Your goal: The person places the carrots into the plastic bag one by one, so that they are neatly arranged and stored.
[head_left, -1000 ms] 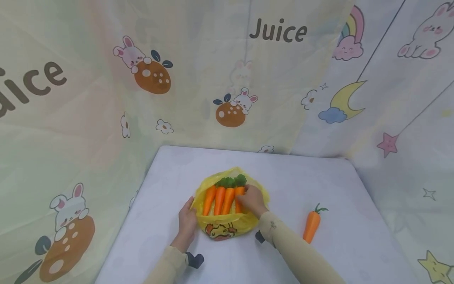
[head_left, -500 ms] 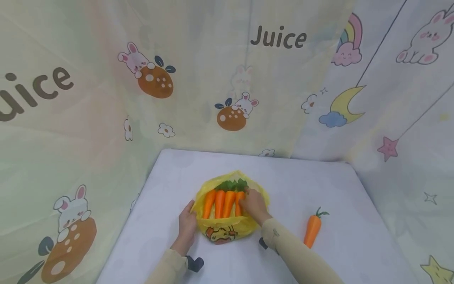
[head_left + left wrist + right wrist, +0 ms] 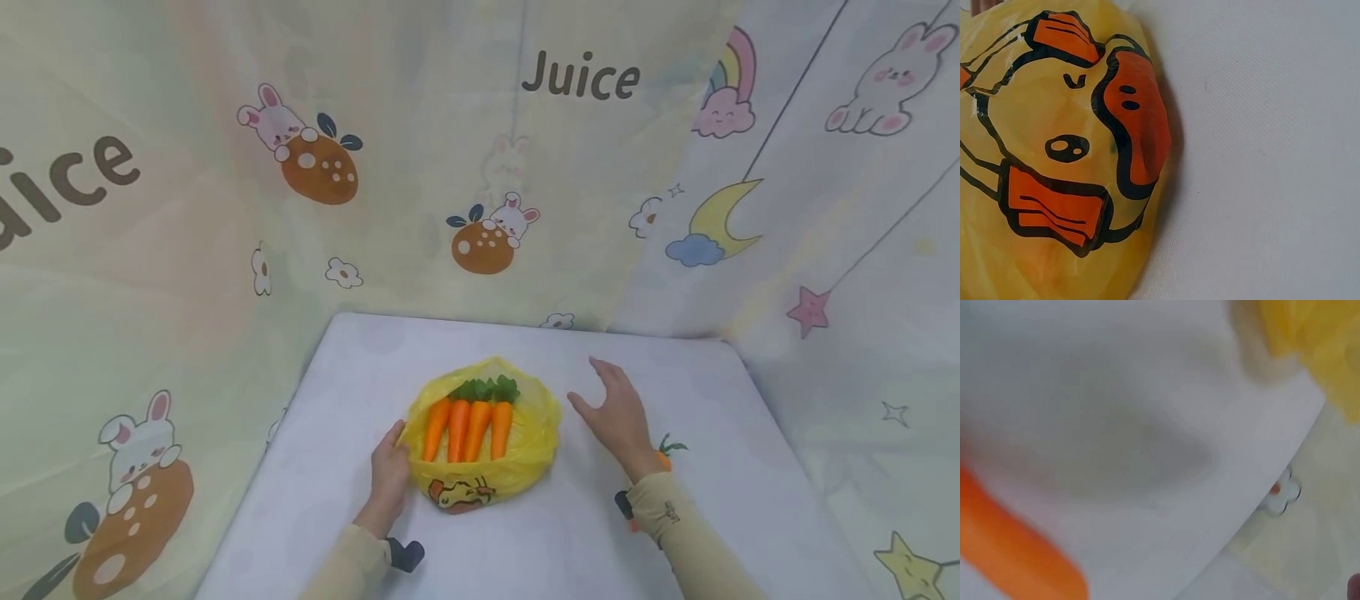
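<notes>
Several orange carrots with green tops lie side by side in a yellow plastic bag (image 3: 536, 433), whose mouth is spread wide. My left hand (image 3: 388, 475) grips the bag's left rim. The bag's front (image 3: 1029, 144), printed with a duck face, fills much of the left wrist view. To the right of the bag, my right hand (image 3: 618, 417) is held over the table, thumb and fingers spread apart and nothing between them. One loose carrot (image 3: 664, 458) lies beneath the right wrist, mostly hidden by it in the head view; its orange body (image 3: 1016, 550) shows at the lower left of the right wrist view.
A white-covered table (image 3: 540, 533) carries everything. Patterned cloth (image 3: 420, 150) with rabbits and the word Juice hangs behind and at both sides. Dark camera mounts (image 3: 406, 556) sit at both wrists.
My right hand has let go of the rightmost carrot in the bag and moved right, out over the table. The left hand keeps its grip on the rim.
</notes>
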`<action>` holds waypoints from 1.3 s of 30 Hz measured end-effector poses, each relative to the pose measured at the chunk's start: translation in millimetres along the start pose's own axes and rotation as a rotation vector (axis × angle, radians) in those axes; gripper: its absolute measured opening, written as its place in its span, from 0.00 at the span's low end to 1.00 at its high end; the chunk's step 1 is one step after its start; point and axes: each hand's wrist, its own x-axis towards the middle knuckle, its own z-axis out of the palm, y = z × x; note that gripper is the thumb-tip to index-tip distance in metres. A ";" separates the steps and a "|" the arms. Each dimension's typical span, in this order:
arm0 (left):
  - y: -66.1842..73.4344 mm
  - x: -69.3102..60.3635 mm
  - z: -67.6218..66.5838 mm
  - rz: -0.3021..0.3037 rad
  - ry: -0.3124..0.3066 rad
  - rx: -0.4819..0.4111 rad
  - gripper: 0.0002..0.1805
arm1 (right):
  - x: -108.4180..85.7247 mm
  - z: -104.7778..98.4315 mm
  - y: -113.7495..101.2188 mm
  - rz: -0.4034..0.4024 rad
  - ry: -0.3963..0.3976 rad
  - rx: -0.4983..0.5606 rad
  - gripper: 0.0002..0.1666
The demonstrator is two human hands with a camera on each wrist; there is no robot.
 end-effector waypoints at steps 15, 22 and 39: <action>1.9 0.3 0.0 -0.005 0.002 0.004 0.31 | -15.1 -49.2 64.8 0.197 -0.001 -0.108 0.80; 1.7 3.7 0.2 -0.009 0.004 0.002 0.32 | -34.4 -54.7 81.6 0.422 -0.137 -0.093 0.88; 1.6 0.7 1.4 -0.016 -0.008 0.010 0.31 | -76.3 -40.7 113.9 0.677 -0.415 -0.077 0.73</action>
